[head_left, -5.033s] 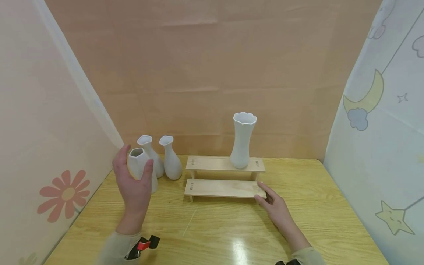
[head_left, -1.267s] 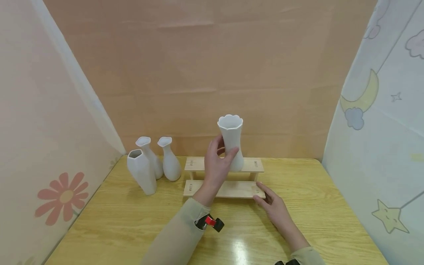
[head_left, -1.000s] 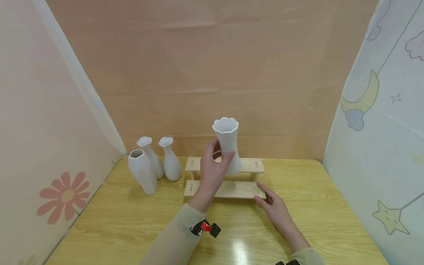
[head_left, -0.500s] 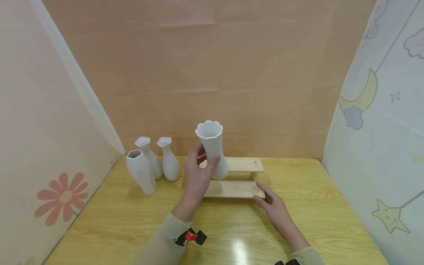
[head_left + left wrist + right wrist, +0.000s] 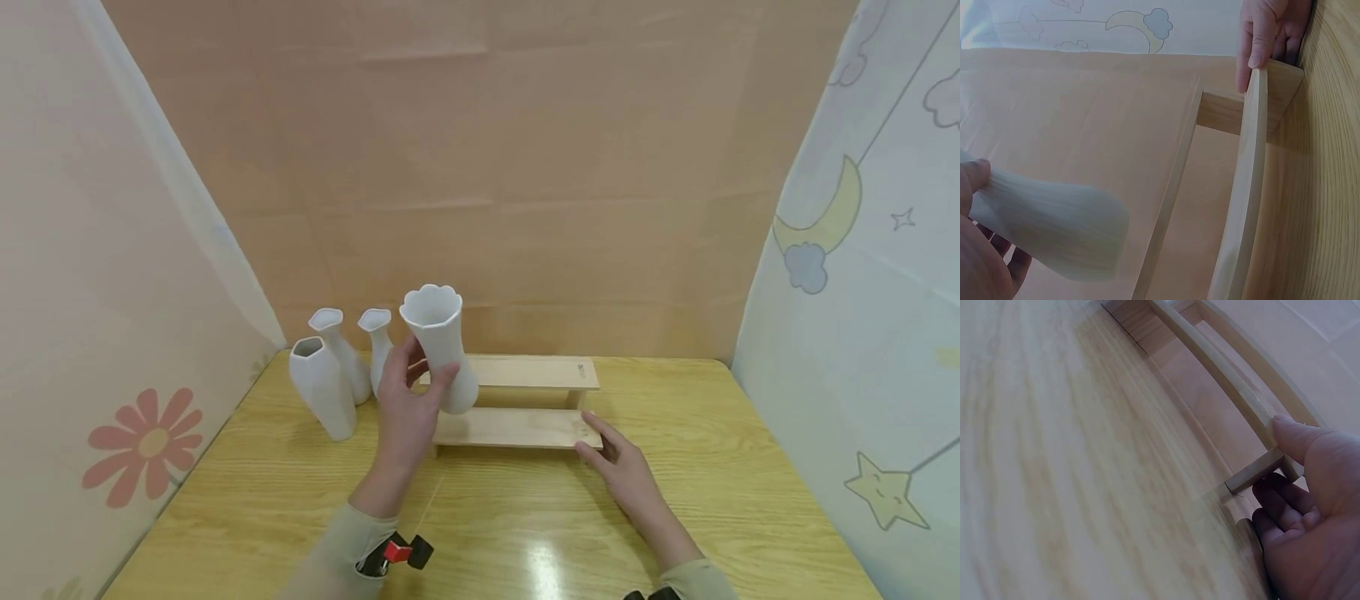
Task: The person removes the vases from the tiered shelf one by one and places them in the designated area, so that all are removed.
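Observation:
My left hand [image 5: 401, 421] grips a white vase [image 5: 447, 358] with a scalloped rim by its narrow middle. Tilted slightly left, the vase is held up before the left part of a two-step wooden stand [image 5: 517, 427]. In the left wrist view the rounded lower body of the vase [image 5: 1060, 228] is raised away from the boards. At the stand's right end, my right hand [image 5: 626, 479] holds the lower board, thumb at its front edge and fingers on top. The right wrist view shows the thumb of this hand [image 5: 1316, 519] on the board and fingers curled beside the stand's leg.
Three more white vases stand at the table's back left: an angular vase [image 5: 324, 390], a flared-neck vase [image 5: 351, 371] behind it, and another flared-neck vase [image 5: 377, 337], partly covered by my left hand. Fabric walls [image 5: 480, 167] enclose the wooden table [image 5: 712, 458] behind and at both sides.
My left hand went from beside the angular vase to the scalloped vase, lifted it off the upper step and carried it left and nearer. The right hand stays on the stand.

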### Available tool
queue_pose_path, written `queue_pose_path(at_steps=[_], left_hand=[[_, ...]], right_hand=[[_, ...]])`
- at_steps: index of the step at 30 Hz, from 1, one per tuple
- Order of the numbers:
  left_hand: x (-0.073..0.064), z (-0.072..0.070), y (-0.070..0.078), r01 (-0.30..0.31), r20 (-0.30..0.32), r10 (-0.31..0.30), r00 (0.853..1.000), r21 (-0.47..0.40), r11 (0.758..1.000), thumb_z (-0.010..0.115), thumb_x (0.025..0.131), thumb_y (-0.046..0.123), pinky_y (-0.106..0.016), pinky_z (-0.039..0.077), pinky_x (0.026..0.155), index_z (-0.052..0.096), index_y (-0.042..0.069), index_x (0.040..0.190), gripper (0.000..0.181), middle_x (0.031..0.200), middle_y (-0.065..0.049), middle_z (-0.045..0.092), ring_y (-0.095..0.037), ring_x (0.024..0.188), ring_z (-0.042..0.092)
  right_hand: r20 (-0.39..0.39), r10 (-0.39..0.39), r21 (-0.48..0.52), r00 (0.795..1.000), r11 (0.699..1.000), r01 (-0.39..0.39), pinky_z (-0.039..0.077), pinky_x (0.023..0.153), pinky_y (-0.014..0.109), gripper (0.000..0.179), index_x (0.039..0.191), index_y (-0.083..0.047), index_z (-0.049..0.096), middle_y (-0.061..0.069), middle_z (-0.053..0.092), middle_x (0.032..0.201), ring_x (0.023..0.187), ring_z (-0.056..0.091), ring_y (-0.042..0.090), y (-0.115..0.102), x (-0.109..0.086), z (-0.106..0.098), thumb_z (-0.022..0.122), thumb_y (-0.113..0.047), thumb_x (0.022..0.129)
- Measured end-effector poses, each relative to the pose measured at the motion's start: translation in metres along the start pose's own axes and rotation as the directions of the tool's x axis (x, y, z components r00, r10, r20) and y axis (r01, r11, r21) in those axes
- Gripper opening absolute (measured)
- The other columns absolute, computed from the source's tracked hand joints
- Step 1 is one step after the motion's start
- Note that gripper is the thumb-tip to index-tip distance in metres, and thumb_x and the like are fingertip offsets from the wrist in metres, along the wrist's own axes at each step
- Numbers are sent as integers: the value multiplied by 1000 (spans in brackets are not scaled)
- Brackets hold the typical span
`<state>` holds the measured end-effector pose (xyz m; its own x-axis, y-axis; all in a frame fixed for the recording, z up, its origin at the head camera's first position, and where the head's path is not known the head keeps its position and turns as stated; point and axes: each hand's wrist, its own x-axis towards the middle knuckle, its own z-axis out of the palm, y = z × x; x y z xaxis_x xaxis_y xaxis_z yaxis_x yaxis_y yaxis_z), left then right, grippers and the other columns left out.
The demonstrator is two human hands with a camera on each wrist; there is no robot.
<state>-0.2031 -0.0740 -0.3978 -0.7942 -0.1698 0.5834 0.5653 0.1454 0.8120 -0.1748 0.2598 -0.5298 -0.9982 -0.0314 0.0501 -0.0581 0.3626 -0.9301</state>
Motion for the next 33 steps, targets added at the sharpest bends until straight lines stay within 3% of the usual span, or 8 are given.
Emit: queue_pose_path(at_steps=[6,12,17,22,29,33], left_hand=[[-3,-19,-4,15,-9,-15,1000,6,1000,88,97,11,-50,50,110,60,10,153,63,135,-7,66,-24,126,61],[-7,-37,-9,42,-34,-39,999,75,996,87,98,15,-48,50,111,59,11,154,63,136,-6,65,-22,127,60],[-13,-48,-16,32,-47,-27,999,118,992,87,98,13,-43,51,111,58,8,154,63,139,-7,63,-19,128,59],[-17,-58,-22,50,-68,-40,997,148,988,86,98,9,-38,50,111,57,7,156,65,140,-8,62,-19,129,59],[-25,-66,-34,68,-94,-50,994,197,978,84,100,9,-52,49,111,56,3,156,63,139,-12,59,-19,129,55],[-29,-70,-43,81,-108,-62,992,191,978,83,100,9,-51,49,111,56,3,155,62,139,-13,59,-21,128,55]], right_hand=[[3,-5,7,1000,1000,5,51,113,35,71,171,-22,44,6,35,177,154,47,32,1,0,-1,71,-45,109],[-4,0,33,1000,999,1,56,101,22,72,170,-19,45,9,34,177,151,49,34,1,1,-1,73,-41,108],[-3,7,40,1000,999,-7,56,100,21,73,170,-19,45,10,33,178,151,49,35,1,2,-1,74,-41,108],[-5,16,50,1000,999,-16,56,99,20,72,170,-21,46,8,33,178,144,58,33,2,3,0,74,-42,107],[-1,12,47,1000,999,-12,55,99,19,73,170,-20,45,9,33,178,145,56,33,2,3,0,74,-43,107],[0,8,48,1000,999,-8,55,99,18,73,170,-19,45,10,32,178,145,57,34,2,4,-1,74,-43,107]])
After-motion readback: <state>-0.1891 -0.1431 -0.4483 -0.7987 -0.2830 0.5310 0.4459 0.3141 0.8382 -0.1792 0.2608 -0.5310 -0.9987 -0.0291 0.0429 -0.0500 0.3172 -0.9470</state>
